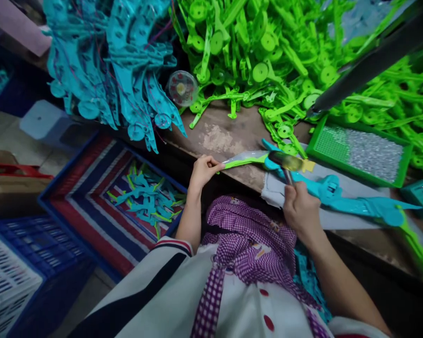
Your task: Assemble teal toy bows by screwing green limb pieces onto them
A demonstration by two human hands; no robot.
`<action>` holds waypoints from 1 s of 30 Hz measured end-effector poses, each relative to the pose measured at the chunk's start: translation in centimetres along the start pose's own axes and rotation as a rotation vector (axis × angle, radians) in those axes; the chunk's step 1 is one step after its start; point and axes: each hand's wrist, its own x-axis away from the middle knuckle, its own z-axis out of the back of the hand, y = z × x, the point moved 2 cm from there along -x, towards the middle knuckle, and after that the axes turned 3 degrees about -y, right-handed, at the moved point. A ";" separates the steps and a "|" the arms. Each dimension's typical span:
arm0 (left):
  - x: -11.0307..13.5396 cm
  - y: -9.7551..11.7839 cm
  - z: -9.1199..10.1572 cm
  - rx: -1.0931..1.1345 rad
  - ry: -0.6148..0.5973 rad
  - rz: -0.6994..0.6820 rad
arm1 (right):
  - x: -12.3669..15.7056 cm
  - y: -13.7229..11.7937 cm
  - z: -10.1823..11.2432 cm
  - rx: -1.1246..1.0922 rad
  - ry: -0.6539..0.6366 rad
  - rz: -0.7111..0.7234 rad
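With finger and thumb, my left hand (205,172) pinches the tip of a long green plastic arm (245,162) that has a greyish upper side. That arm joins a turquoise plastic body (322,188) lying across a pale cloth (338,217) at the bench edge. My right hand (301,206) is closed round the handle of a hammer (284,160). The hammer head, somewhat blurred, is over the joint between the green arm and the turquoise body; whether it touches I cannot tell. At the body's far right end, another green arm (418,244) hangs over the edge.
Green plastic arms (261,70) are heaped at the back, turquoise bodies (123,70) at back left. A green tray (373,150) holds small metal pieces. A dark pole (366,61) slants in from the right. Below left, a striped-lined bin (91,192) holds turquoise-and-green assemblies.
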 end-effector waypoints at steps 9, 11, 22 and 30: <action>0.6 0.3 -0.2 -0.045 0.041 0.007 | -1.3 -3.2 -0.5 -0.057 -0.072 0.123; 0.6 0.3 -0.2 -0.059 0.049 0.003 | -1.6 -4.0 -0.9 -0.059 -0.162 0.112; 0.6 1.6 1.0 -0.566 -0.042 -0.103 | -2.4 -5.1 7.1 -0.776 0.230 0.158; 0.7 3.7 -2.9 -0.695 -0.071 -0.432 | 3.8 6.5 5.7 -0.899 0.417 -0.166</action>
